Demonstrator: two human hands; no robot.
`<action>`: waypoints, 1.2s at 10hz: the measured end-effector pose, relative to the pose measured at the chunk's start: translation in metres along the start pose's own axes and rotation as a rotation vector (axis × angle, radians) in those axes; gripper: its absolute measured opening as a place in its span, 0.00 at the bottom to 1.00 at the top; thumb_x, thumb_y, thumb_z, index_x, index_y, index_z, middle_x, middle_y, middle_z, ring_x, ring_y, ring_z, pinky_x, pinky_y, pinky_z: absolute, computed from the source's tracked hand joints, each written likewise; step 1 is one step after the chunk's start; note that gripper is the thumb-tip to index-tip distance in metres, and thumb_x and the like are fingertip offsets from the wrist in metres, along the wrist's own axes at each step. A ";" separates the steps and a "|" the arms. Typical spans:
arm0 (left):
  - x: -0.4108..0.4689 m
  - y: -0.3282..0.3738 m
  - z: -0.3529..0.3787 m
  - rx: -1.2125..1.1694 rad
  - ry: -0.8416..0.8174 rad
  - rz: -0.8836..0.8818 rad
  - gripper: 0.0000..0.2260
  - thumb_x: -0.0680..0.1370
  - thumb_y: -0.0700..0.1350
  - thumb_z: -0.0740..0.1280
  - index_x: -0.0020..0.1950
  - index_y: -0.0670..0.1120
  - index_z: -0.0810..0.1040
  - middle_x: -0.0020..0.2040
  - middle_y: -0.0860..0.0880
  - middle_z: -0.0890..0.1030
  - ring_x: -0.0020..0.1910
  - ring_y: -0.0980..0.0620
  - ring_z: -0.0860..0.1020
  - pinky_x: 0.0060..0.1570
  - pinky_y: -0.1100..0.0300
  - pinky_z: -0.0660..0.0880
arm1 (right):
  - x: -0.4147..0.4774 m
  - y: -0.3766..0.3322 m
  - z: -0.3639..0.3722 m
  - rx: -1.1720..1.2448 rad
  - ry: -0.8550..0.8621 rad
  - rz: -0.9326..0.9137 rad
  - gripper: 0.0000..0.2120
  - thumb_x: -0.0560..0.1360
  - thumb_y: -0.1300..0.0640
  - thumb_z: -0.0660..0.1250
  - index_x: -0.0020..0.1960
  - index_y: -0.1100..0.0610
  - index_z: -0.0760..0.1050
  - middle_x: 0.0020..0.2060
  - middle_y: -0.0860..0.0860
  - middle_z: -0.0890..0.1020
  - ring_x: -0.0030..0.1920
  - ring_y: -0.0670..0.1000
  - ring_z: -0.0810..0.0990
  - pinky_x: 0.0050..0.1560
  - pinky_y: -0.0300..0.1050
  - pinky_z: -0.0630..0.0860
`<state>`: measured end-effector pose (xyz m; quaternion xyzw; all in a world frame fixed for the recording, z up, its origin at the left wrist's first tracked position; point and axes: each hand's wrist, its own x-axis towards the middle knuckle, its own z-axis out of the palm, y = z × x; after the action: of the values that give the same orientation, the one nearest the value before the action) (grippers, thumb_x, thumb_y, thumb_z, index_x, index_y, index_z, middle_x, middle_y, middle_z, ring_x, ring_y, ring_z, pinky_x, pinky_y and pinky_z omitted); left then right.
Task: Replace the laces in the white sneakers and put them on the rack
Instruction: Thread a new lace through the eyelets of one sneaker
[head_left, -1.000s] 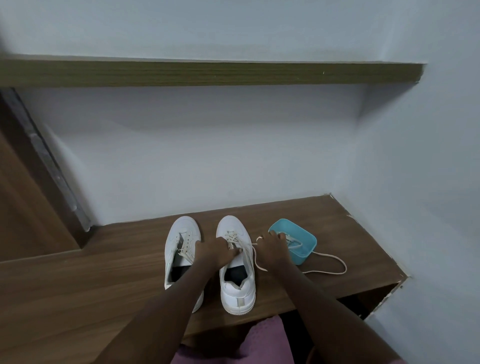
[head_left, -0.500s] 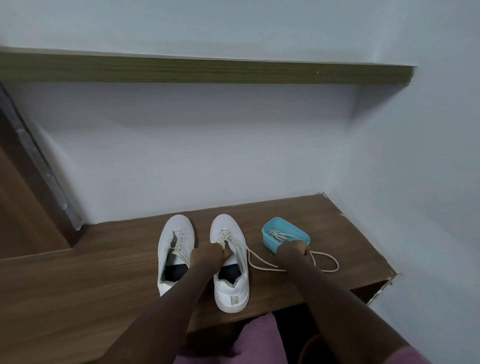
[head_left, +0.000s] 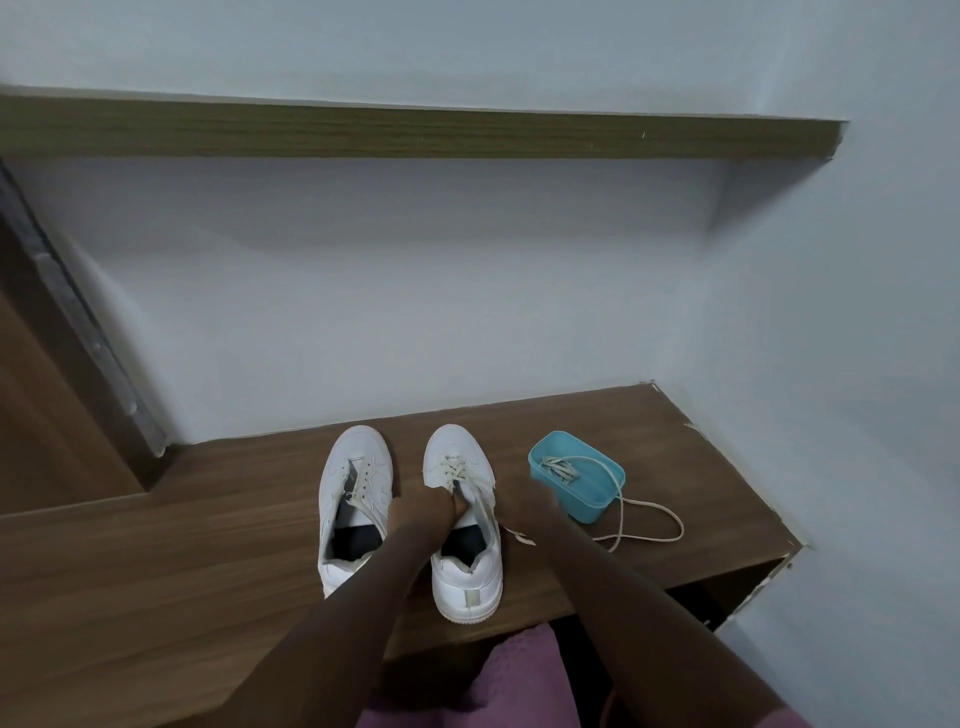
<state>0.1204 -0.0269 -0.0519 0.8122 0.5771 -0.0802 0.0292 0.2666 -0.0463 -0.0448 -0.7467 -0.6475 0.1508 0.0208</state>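
White sneaker (head_left: 467, 577), clutched by the left hand's (head_left: 423, 512) curled fingers, wants pinning down while the right hand (head_left: 517, 504), fingers hidden, eases the lace (head_left: 453, 470) out.

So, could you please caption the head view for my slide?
Left hand grips the part-laced sneaker, right hand beside it; other sneaker alongside, laces in the blue tub.
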 end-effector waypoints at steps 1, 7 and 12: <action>0.000 0.001 0.001 0.053 -0.005 0.028 0.18 0.83 0.49 0.50 0.69 0.47 0.69 0.57 0.44 0.77 0.55 0.44 0.77 0.41 0.57 0.67 | 0.003 0.015 0.004 -0.017 -0.124 0.006 0.14 0.80 0.56 0.56 0.60 0.61 0.73 0.51 0.53 0.79 0.53 0.50 0.79 0.49 0.39 0.72; -0.001 -0.010 0.007 -0.260 0.389 -0.013 0.16 0.75 0.58 0.63 0.45 0.45 0.75 0.38 0.48 0.81 0.39 0.46 0.80 0.39 0.57 0.69 | 0.051 -0.013 0.031 0.928 -0.228 0.474 0.32 0.78 0.37 0.52 0.68 0.61 0.68 0.66 0.58 0.73 0.64 0.59 0.73 0.67 0.51 0.68; 0.014 -0.004 -0.012 -0.587 0.394 0.243 0.17 0.76 0.47 0.57 0.60 0.46 0.77 0.54 0.49 0.81 0.55 0.48 0.77 0.56 0.53 0.71 | 0.037 -0.021 -0.026 1.720 0.130 0.421 0.07 0.76 0.62 0.65 0.40 0.56 0.70 0.37 0.52 0.76 0.36 0.48 0.77 0.38 0.42 0.76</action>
<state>0.1223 -0.0106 -0.0425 0.8316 0.4695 0.2505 0.1586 0.2574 -0.0024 -0.0231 -0.5832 -0.1568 0.5433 0.5832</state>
